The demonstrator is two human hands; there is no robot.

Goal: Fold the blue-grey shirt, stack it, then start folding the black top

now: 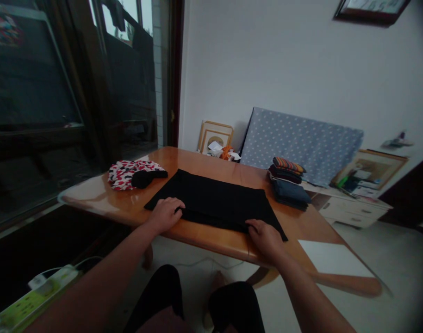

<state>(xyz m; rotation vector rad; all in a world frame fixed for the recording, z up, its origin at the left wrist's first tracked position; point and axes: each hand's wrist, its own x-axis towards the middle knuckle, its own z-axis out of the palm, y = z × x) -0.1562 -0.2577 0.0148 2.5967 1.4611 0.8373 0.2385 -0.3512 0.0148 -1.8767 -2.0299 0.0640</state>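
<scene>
A black cloth garment (pixel 218 199) lies flat on the wooden table (pixel 204 238), its long near edge close to the table's front. My left hand (pixel 165 213) is closed on that near edge toward the left, fingers curled over the fabric. Further right, my right hand (pixel 265 235) pinches the same edge, thumb and fingers together. The cloth looks slightly raised or doubled between the two hands. What kind of garment it is cannot be made out.
A red, white and black patterned fabric item (pixel 128 175) sits at the table's left. Folded clothes (pixel 289 185) are stacked at the right. A white sheet (pixel 334 258) lies near the right corner. A power strip (pixel 27 300) is at lower left.
</scene>
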